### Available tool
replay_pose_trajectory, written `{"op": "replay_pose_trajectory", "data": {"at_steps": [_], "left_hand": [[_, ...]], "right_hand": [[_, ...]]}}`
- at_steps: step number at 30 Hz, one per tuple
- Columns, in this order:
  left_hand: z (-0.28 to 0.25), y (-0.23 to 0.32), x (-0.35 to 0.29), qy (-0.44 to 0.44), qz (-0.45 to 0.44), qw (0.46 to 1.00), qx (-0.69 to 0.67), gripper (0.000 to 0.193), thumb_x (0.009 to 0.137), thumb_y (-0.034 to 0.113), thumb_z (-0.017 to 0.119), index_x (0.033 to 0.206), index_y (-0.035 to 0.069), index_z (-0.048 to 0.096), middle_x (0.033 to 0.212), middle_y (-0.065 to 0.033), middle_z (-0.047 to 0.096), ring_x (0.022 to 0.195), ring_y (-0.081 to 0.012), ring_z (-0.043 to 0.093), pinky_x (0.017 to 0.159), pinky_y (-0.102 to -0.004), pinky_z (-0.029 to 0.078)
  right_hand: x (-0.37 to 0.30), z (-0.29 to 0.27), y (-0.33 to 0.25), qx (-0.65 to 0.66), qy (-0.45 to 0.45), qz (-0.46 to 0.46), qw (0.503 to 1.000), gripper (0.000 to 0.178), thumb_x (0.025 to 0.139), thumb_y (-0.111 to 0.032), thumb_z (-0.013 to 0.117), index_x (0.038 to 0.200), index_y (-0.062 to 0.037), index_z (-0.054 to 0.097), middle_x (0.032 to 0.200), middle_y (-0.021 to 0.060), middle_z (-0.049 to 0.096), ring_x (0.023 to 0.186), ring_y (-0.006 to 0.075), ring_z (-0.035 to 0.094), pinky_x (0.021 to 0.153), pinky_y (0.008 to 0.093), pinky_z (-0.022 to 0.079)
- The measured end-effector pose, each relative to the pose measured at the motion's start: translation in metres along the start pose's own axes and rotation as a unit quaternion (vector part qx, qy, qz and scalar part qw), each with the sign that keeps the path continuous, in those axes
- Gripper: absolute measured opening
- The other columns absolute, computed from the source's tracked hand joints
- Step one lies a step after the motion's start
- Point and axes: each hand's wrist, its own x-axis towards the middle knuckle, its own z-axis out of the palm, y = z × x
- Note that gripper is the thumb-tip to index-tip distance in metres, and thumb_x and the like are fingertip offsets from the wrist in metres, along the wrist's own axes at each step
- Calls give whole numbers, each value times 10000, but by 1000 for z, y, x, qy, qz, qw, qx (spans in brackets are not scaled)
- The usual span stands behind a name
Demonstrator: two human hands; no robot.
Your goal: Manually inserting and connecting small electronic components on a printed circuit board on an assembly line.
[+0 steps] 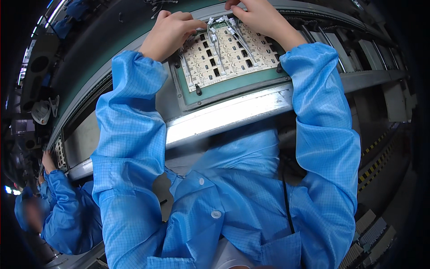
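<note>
A cream circuit board panel (230,56) with rows of black components lies in a green-topped fixture (237,84) in front of me. Several grey cables with white connectors (215,44) run across it, bunched at its far edge. My left hand (172,32) is over the panel's far left corner, fingers bent and closed beside the cable bunch. What its fingertips hold is hidden. My right hand (257,19) reaches over the far right part, thumb and fingers curled together near the connectors at the picture's top edge. Anything between those fingertips is too small to make out.
A bright metal rail (228,112) runs along the near side of the fixture. Black clamp knobs (198,91) stand at the panel's near edge. To the left, a co-worker in blue (71,210) reaches toward another board (59,152) on the same line. Loose wires (156,5) lie at the far side.
</note>
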Motion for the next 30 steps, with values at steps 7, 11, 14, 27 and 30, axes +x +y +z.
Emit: {"op": "replay_pose_trajectory", "data": {"at_steps": [7, 11, 14, 27, 30], "left_hand": [[9, 4, -4, 23, -5, 1000, -13, 295, 916, 26, 651, 1137, 189, 760, 1047, -52, 708, 928, -219, 624, 945, -360, 409], [10, 1, -4, 59, 24, 998, 4, 213, 920, 84, 677, 1101, 156, 764, 1036, -69, 683, 872, -214, 622, 881, -338, 463], [12, 2, -2, 42, -13, 999, 27, 299, 917, 77, 661, 1198, 158, 724, 1130, -25, 707, 1088, -221, 595, 963, -372, 411], [-5, -11, -5, 87, -118, 976, -164, 181, 819, 13, 618, 951, 39, 738, 946, -140, 682, 877, -355, 624, 790, -429, 495], [12, -27, -14, 42, -133, 985, -106, 268, 897, 59, 667, 1143, 144, 734, 1042, -45, 739, 1082, -234, 602, 946, -382, 431]], "right_hand": [[0, -2, -2, 6, -8, 20, 1000, 232, 884, -52, 556, 1086, 1, 656, 926, 201, 679, 918, 357, 662, 831, 420, 527], [1, 2, 7, -37, -3, -8, 999, 208, 882, -61, 557, 1044, -10, 677, 937, 190, 683, 925, 353, 655, 837, 422, 522], [0, 1, 9, -39, 3, -17, 999, 196, 881, -59, 554, 1021, -13, 683, 941, 186, 684, 927, 352, 652, 840, 424, 520], [2, 2, 15, -44, 8, -28, 999, 172, 879, -55, 546, 962, -17, 692, 921, 166, 685, 935, 342, 643, 841, 420, 515], [3, 3, 15, -49, -2, -30, 998, 166, 878, -54, 544, 945, -16, 690, 909, 166, 684, 933, 344, 640, 841, 420, 514]]}}
